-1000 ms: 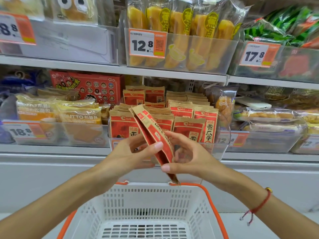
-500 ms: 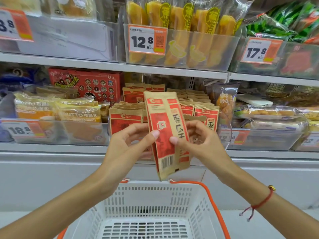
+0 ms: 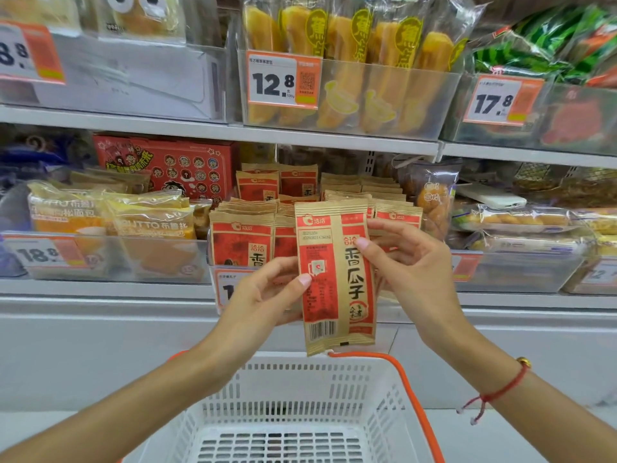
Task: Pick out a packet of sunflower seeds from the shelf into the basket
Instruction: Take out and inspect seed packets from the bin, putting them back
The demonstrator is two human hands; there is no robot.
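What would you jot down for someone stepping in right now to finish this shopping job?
Left hand: pinches the left edge of the red-and-brown paper sunflower seed packet, thumb on its face.
Right hand: pinches the packet's right edge, thumb on its face.
Packet: upright, barcode side towards the camera, off the shelf and above the far rim of the white plastic basket with orange handle. More of the same packets stand in the clear shelf bin behind.
Done: one packet picked out.
Left: lower it into the basket and let go.
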